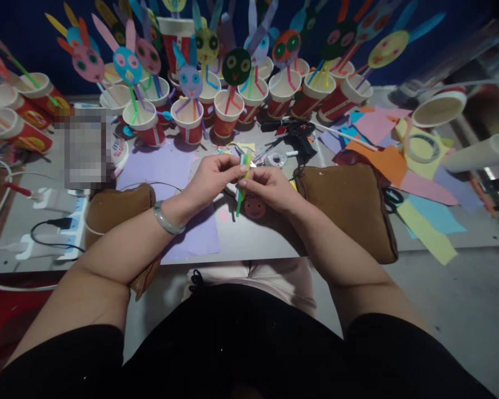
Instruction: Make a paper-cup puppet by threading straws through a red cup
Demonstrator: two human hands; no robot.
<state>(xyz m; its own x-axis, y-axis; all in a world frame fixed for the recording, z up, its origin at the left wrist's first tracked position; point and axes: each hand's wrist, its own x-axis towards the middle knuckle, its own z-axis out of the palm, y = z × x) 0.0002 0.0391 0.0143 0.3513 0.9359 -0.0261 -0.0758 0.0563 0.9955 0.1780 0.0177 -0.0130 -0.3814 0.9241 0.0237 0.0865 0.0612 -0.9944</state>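
Over the front middle of the table, my left hand (210,180) and my right hand (272,188) meet around a small bundle of drinking straws (238,206) in green, yellow and pale blue. Both hands pinch it between thumb and fingers, and the fingers cover its middle. A green end sticks out below, while the upper ends show above my left thumb. Just under my right hand lies a round pink paper face (255,208). Purple paper (191,233) lies beneath my left forearm. Beyond my fingers is a roll of clear tape (275,159).
Paper cups (228,116) with paper rabbit heads on straws line the back. A black glue gun (301,138) lies behind my hands. Brown cushions (345,210) flank my forearms. Scissors (393,198) and coloured paper scraps (399,166) lie right; a power strip (72,224) is left.
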